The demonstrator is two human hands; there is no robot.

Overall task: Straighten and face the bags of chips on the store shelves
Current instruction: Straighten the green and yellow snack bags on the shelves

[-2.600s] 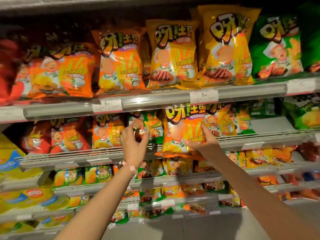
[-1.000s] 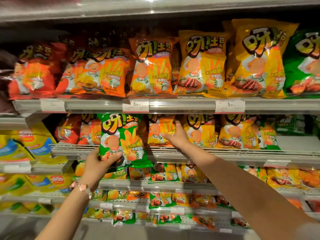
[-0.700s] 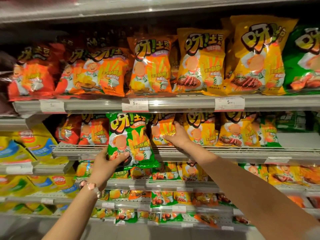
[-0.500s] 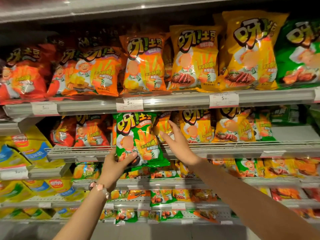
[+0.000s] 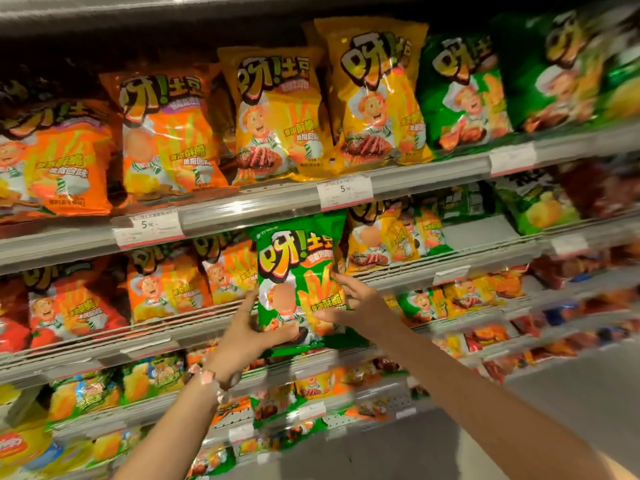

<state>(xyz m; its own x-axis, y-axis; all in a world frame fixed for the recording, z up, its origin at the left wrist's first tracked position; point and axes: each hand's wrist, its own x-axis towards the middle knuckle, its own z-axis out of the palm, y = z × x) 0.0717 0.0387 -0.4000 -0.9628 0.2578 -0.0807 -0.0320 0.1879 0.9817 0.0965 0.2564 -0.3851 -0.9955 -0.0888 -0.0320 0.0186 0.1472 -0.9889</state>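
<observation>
A person's two bare arms reach up toward grey metal store shelves [image 5: 242, 209] packed with glossy foil bags of chips. Both hands hold one shiny green foil chip bag [image 5: 299, 282] upright, its front facing out, in front of the second shelf from the top, between the orange bags on the left and the yellow bags on the right. The left hand [image 5: 249, 332] grips the bag's lower left corner, thumb curled across the front and fingers behind it; a pale beaded bracelet [image 5: 207, 377] circles that wrist. The right hand [image 5: 353, 303] touches the bag's right edge with fingers spread and loosely bent, thumb against the lower front; whether it truly grips cannot be told. On the top shelf, orange bags [image 5: 162, 129] stand at left, yellow bags [image 5: 374, 91] in the middle and green bags [image 5: 460, 91] at right. White price tags [image 5: 344, 192] sit along the shelf edges. Lower shelves hold smaller, blurred snack bags.
</observation>
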